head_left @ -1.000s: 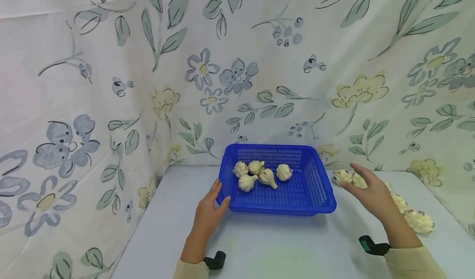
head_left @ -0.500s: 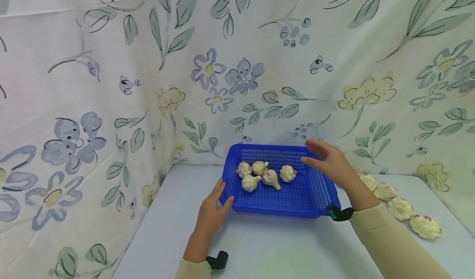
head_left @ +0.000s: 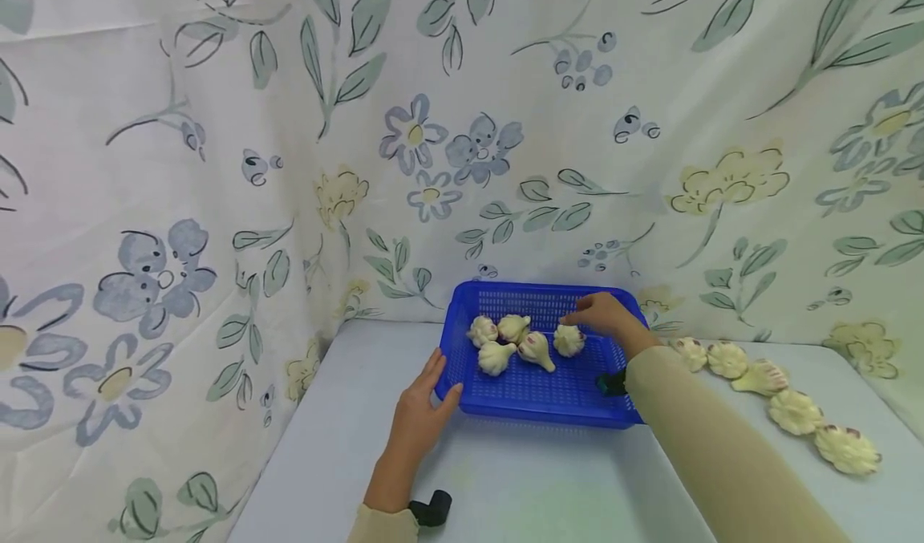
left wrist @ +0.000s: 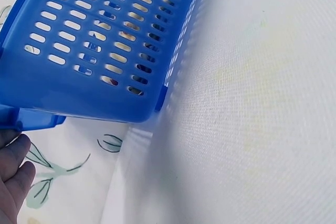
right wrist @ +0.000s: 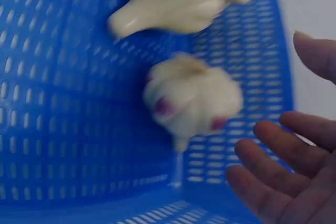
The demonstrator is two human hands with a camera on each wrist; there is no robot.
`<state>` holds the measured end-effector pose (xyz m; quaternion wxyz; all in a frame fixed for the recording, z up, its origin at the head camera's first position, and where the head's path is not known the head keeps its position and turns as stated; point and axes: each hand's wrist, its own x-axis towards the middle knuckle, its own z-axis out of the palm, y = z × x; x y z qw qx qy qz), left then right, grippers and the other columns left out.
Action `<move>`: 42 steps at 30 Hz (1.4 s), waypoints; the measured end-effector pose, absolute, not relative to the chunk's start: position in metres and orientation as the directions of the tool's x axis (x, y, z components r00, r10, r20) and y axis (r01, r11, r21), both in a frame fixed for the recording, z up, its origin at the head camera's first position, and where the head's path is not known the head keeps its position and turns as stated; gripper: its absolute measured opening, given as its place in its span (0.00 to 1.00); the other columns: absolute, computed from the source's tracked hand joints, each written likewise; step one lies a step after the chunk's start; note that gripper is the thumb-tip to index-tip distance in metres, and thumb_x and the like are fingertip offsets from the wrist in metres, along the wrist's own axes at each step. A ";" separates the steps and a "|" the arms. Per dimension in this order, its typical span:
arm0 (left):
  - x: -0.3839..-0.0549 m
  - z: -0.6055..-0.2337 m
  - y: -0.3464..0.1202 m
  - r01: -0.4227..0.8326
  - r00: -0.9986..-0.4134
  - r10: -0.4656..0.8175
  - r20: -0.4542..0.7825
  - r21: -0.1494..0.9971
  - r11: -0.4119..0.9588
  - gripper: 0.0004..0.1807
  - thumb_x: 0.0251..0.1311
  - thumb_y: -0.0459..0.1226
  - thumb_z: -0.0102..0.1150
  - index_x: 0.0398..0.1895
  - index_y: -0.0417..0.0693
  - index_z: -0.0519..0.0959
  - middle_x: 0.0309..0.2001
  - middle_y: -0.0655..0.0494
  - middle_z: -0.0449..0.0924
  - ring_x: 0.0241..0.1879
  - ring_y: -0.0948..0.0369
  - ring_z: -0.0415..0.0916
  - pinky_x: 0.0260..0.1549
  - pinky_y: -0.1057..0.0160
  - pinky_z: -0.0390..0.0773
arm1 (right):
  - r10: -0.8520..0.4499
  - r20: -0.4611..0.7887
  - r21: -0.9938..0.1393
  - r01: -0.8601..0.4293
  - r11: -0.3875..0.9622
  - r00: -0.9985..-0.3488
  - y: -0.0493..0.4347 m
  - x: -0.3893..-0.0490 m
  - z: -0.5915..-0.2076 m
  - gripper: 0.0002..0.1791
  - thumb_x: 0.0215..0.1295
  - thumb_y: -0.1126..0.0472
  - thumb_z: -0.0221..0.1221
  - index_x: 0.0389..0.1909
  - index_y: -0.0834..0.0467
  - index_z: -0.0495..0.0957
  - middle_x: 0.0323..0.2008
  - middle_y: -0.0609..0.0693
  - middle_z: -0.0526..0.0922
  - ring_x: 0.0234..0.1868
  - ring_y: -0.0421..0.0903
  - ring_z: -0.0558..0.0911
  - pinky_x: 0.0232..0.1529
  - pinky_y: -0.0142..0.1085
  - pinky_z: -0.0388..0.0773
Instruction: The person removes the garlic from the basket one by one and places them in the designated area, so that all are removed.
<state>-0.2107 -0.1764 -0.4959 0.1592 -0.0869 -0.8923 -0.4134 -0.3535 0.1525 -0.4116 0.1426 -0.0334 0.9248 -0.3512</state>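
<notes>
A blue perforated plastic basket (head_left: 534, 407) holds several white garlic bulbs, grouped toward its left and middle. My left hand (head_left: 419, 415) rests at the basket's left rim, fingers extended and thumb apart; the left wrist view shows its fingertips (left wrist: 16, 156) right under the lip. Over the basket's right part, my right hand (head_left: 606, 316) reaches in beside the rightmost garlic bulb (head_left: 569, 340). In the right wrist view, that hand's fingers (right wrist: 273, 169) are spread and hold nothing, just apart from the purple-spotted garlic bulb (right wrist: 191, 98).
On the white table (head_left: 520, 479), several more garlic bulbs (head_left: 794, 411) lie in a slanting row right of the basket. A floral curtain (head_left: 447, 230) hangs close behind the basket and along the left. Black wrist cameras (head_left: 433, 508) are strapped to both arms.
My right hand has moved left from the garlic row, across the basket's right rim and down to the rightmost bulb inside. The left hand stays at the rim. The view has shifted slightly.
</notes>
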 end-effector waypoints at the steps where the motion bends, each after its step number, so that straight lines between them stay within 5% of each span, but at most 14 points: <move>1: -0.211 -0.495 -0.176 0.284 -0.935 0.022 0.353 0.712 0.642 0.35 0.67 0.51 0.58 0.72 0.44 0.66 0.75 0.57 0.59 0.72 0.56 0.60 0.67 0.50 0.66 | -0.148 -0.258 -0.652 0.059 0.756 -0.955 0.152 -0.357 -0.416 0.43 0.63 0.46 0.63 0.69 0.71 0.62 0.68 0.72 0.64 0.65 0.69 0.69 0.62 0.58 0.72; 19: -0.209 -0.497 -0.174 0.274 -0.940 0.023 0.340 0.714 0.644 0.35 0.67 0.52 0.57 0.72 0.46 0.65 0.76 0.61 0.57 0.73 0.57 0.59 0.67 0.51 0.66 | -0.148 -0.332 -0.545 0.061 0.836 -0.932 0.147 -0.360 -0.448 0.42 0.63 0.47 0.62 0.64 0.76 0.65 0.64 0.75 0.68 0.65 0.71 0.68 0.64 0.60 0.68; 38: -0.207 -0.496 -0.173 0.252 -0.945 0.006 0.327 0.717 0.650 0.36 0.67 0.54 0.56 0.73 0.48 0.65 0.76 0.61 0.57 0.73 0.57 0.59 0.67 0.50 0.67 | -0.288 -0.179 -0.592 -0.131 0.795 -0.941 0.156 -0.361 -0.456 0.36 0.57 0.51 0.70 0.61 0.70 0.74 0.56 0.67 0.78 0.53 0.60 0.80 0.49 0.50 0.81; 42: -0.207 -0.495 -0.174 0.251 -0.943 -0.003 0.333 0.717 0.650 0.35 0.67 0.53 0.57 0.73 0.49 0.65 0.76 0.64 0.56 0.73 0.57 0.59 0.67 0.50 0.66 | -0.281 -0.119 -0.603 -0.156 0.783 -0.952 0.159 -0.362 -0.452 0.37 0.57 0.50 0.69 0.62 0.67 0.73 0.58 0.67 0.78 0.57 0.62 0.78 0.52 0.52 0.80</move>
